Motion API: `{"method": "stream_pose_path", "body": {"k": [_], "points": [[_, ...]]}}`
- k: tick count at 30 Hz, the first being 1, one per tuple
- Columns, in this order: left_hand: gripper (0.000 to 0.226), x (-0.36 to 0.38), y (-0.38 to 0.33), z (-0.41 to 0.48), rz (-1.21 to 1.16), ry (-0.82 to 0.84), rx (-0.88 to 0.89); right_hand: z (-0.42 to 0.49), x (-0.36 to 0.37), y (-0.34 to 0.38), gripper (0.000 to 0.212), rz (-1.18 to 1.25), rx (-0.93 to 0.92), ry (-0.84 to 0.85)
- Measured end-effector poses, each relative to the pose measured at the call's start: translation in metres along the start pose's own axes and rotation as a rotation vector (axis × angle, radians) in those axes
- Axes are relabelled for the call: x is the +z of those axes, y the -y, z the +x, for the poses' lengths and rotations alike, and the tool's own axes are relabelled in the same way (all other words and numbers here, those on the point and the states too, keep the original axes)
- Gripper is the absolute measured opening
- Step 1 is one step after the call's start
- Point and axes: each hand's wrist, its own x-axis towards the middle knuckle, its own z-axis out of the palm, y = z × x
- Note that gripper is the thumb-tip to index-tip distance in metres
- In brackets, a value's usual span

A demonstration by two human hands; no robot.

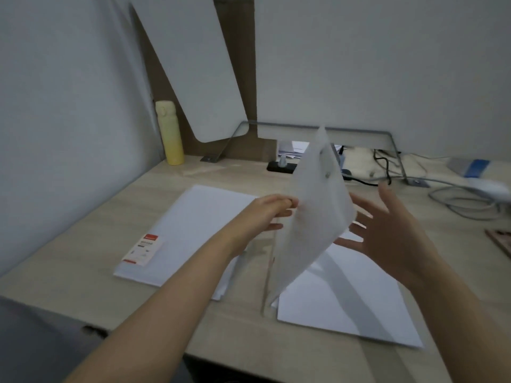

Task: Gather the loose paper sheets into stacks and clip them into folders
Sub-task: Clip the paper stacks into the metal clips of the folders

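Observation:
A translucent white folder (pixel 312 217) with a small metal snap stands tilted upright on the desk, its lower edge near the desk top. My left hand (pixel 265 214) grips its left edge. My right hand (pixel 387 230) hovers just right of the folder with fingers spread, holding nothing. A stack of white paper sheets (pixel 345 305) lies flat under and right of the folder. To the left lies another white folder (pixel 188 233) bearing a red-and-white label (pixel 143 248), with sheets showing beneath it.
A yellow bottle (pixel 170 134) stands at the back left by the wall. A glass-and-metal riser (pixel 359 134), a black socket (pixel 280 167) and tangled cables (pixel 456 194) fill the back right. The wooden desk (pixel 83 272) has its front edge at the bottom.

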Motion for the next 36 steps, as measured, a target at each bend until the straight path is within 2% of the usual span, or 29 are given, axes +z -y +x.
{"method": "stream_pose_path", "body": {"k": [3, 5, 6, 8, 10, 13, 17, 21, 25, 28, 31, 33, 36], "points": [[0.033, 0.022, 0.024, 0.003, 0.113, -0.023, -0.109, -0.015, -0.029, 0.005, 0.065, 0.083, 0.032, 0.002], [0.019, 0.033, 0.039, 0.001, 0.085, -0.068, -0.237, -0.021, -0.045, 0.001, 0.049, 0.047, 0.065, -0.04], [0.01, 0.038, 0.044, -0.002, 0.037, -0.077, -0.301, -0.022, -0.052, -0.004, 0.043, -0.004, 0.099, -0.098], [0.017, 0.043, 0.058, 0.003, -0.064, -0.067, -0.356, -0.024, -0.066, -0.02, 0.029, -0.182, 0.183, -0.272], [0.017, 0.046, 0.064, 0.006, -0.106, -0.082, -0.385, -0.026, -0.078, -0.04, 0.021, -0.391, 0.203, -0.369], [0.015, 0.051, 0.068, 0.008, -0.034, -0.099, -0.42, -0.026, -0.086, -0.062, 0.031, -0.606, 0.193, -0.42], [0.034, 0.053, 0.075, 0.003, -0.011, -0.122, -0.371, -0.027, -0.077, -0.064, 0.032, -0.672, 0.167, -0.433], [0.025, 0.043, 0.074, 0.002, -0.134, -0.159, -0.267, -0.026, -0.074, -0.066, 0.036, -0.523, 0.153, -0.376], [0.041, 0.007, 0.059, 0.001, -0.082, -0.207, -0.153, -0.011, -0.056, -0.069, 0.056, -0.297, 0.123, -0.368], [0.039, -0.04, 0.048, -0.005, 0.037, -0.261, -0.092, 0.003, -0.024, -0.071, 0.041, -0.25, 0.119, -0.243], [0.035, -0.092, 0.049, -0.011, 0.143, -0.335, -0.103, 0.018, 0.02, -0.079, 0.029, -0.24, 0.091, -0.155], [0.029, -0.124, 0.055, -0.016, 0.209, -0.383, -0.139, 0.028, 0.049, -0.087, 0.026, -0.228, 0.076, -0.117], [0.031, -0.164, 0.069, -0.022, 0.298, -0.401, -0.195, 0.044, 0.089, -0.103, 0.026, -0.2, 0.088, -0.091]]}}
